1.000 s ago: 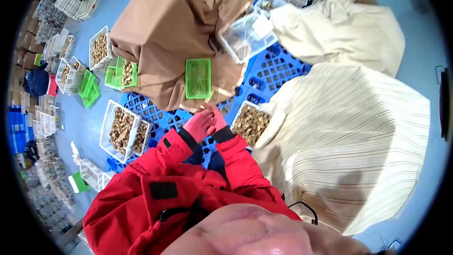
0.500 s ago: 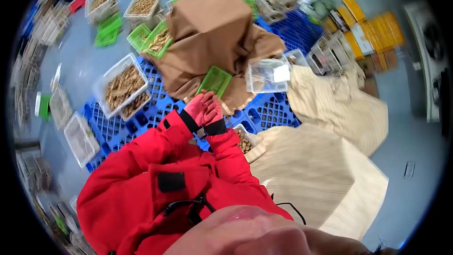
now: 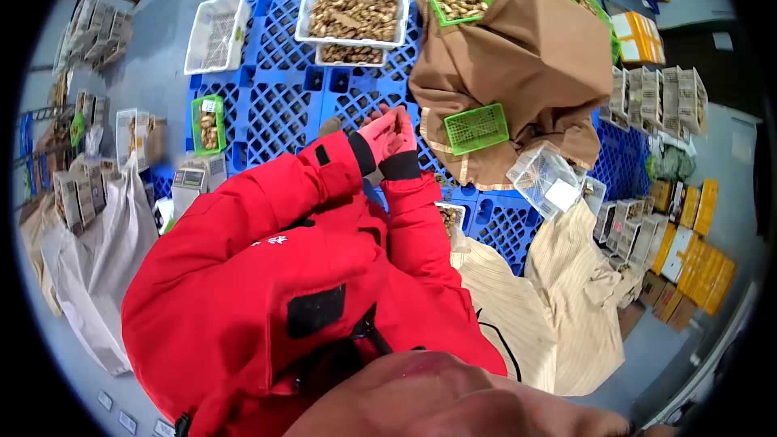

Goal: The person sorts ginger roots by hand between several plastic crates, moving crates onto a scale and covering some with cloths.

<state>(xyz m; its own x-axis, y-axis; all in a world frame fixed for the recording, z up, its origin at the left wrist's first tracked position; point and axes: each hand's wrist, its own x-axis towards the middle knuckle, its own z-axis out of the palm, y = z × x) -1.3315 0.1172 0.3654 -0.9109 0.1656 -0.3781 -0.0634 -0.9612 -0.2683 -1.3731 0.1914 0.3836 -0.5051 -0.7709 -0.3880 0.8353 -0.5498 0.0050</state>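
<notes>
My left hand (image 3: pixel 377 136) and my right hand (image 3: pixel 402 133) touch each other in front of the red jacket, above the blue pallet (image 3: pixel 279 113). Their fingers are stretched out and lightly bent, and no object shows in either hand. Up and to the right lies a green basket (image 3: pixel 476 129) on the brown cloth (image 3: pixel 518 57). Beyond my hands, a white crate (image 3: pixel 354 16) of brownish root-like pieces rests on a similar one.
A white basket (image 3: pixel 217 32) and a small green basket (image 3: pixel 208 125) of pieces are at the left. Striped cream cloth (image 3: pixel 506 307) spreads at lower right, near a clear basket (image 3: pixel 544 182). Stacked crates (image 3: pixel 660 101) and yellow boxes (image 3: pixel 702 275) line the right side.
The view has turned leftward, so the pallet, crates and brown cloth have shifted right in the picture. My hands stay together, their fingers now closer to each other.
</notes>
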